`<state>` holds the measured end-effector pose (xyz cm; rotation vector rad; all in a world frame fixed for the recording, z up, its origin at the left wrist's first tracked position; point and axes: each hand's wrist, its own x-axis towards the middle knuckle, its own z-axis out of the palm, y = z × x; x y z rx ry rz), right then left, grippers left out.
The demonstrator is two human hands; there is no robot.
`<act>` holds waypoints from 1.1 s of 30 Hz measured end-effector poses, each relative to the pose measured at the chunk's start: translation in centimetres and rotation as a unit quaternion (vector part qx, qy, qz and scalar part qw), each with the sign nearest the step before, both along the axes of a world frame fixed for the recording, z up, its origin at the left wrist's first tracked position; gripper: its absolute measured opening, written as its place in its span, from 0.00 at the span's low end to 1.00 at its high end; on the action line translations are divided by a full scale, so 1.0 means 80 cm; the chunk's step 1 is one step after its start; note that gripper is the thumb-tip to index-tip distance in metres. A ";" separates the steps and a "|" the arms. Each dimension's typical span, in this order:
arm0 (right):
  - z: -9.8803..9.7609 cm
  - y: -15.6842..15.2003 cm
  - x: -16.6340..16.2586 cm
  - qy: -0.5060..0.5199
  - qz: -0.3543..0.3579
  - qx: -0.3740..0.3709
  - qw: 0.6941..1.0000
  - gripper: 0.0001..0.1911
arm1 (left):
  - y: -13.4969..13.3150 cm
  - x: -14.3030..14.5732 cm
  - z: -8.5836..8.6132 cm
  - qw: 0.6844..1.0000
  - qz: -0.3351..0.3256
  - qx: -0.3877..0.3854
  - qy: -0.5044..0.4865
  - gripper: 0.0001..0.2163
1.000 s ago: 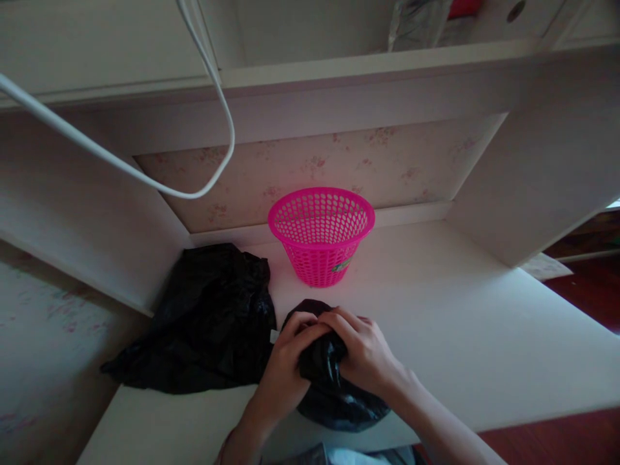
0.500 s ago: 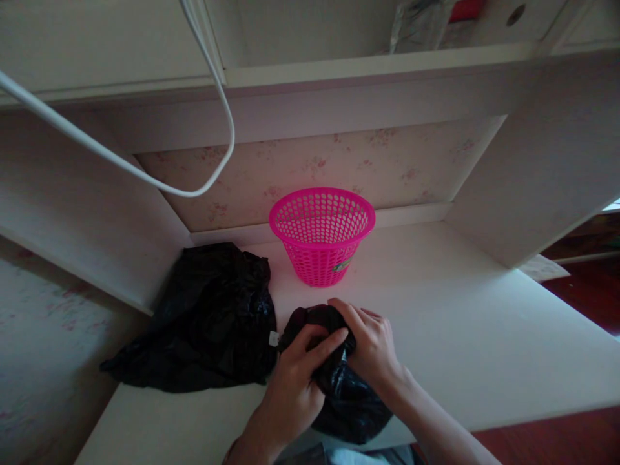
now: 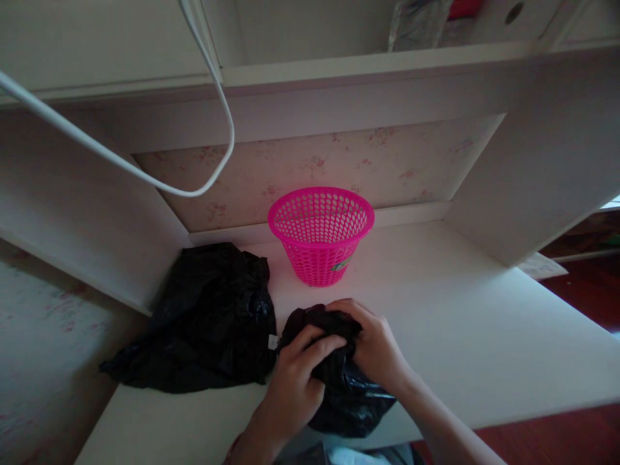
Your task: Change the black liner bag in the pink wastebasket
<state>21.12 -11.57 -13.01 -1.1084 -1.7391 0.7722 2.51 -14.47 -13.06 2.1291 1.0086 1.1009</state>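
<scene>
A black plastic bag (image 3: 346, 400) is bunched up near the front edge of the white desktop. My left hand (image 3: 300, 374) grips its upper left part, fingers curled over the gathered plastic. On the right side, my right hand (image 3: 372, 339) is closed on the bag's top, with some fingertips hidden in the folds. What the bag contains, if anything, cannot be seen. Just beyond my hands stands an upright pink mesh basket (image 3: 322, 248) with a small green label. A second black plastic bag (image 3: 208, 323) lies spread out to the left, beside a small white tag (image 3: 273, 341).
A white cable (image 3: 188, 192) hangs in a loop at the upper left. An open shelf (image 3: 310, 32) runs above the desktop (image 3: 460, 323), holding a clear package (image 3: 416, 26). White side panels (image 3: 542, 155) flank the desk, with floral wallpaper (image 3: 314, 161) behind.
My right hand has shifted slightly on the bag, its fingers now further around the plastic. The bunched bag has changed shape a little under both hands. Basket and other bag stay put.
</scene>
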 end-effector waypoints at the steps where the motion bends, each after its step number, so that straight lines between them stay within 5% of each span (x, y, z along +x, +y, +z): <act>1: -0.001 0.000 0.001 0.016 -0.007 -0.030 0.999 0.28 | 0.001 -0.001 -0.001 1.000 0.009 0.017 -0.006 0.40; 7: -0.002 -0.005 0.009 0.166 0.016 -0.135 0.977 0.26 | 0.003 -0.005 -0.011 0.996 0.047 0.072 -0.007 0.36; 12: -0.002 -0.007 0.015 0.305 0.062 -0.249 0.917 0.20 | 0.004 -0.005 -0.011 0.996 0.054 0.077 -0.004 0.35; 17: 0.007 0.002 0.005 0.248 0.053 -0.331 0.909 0.20 | 0.004 -0.002 -0.011 0.996 0.015 0.091 0.021 0.36; 25: 0.020 0.018 -0.005 0.324 0.012 -0.342 0.882 0.19 | 0.005 -0.009 -0.007 0.976 0.032 0.189 0.100 0.36; 30: 0.016 0.044 0.009 0.297 -0.032 -0.326 0.897 0.25 | 0.003 -0.013 0.006 0.955 0.051 0.246 0.159 0.27; 33: -0.001 0.072 0.021 0.263 -0.055 -0.291 0.918 0.28 | -0.001 -0.013 0.005 0.949 -0.004 0.250 0.190 0.21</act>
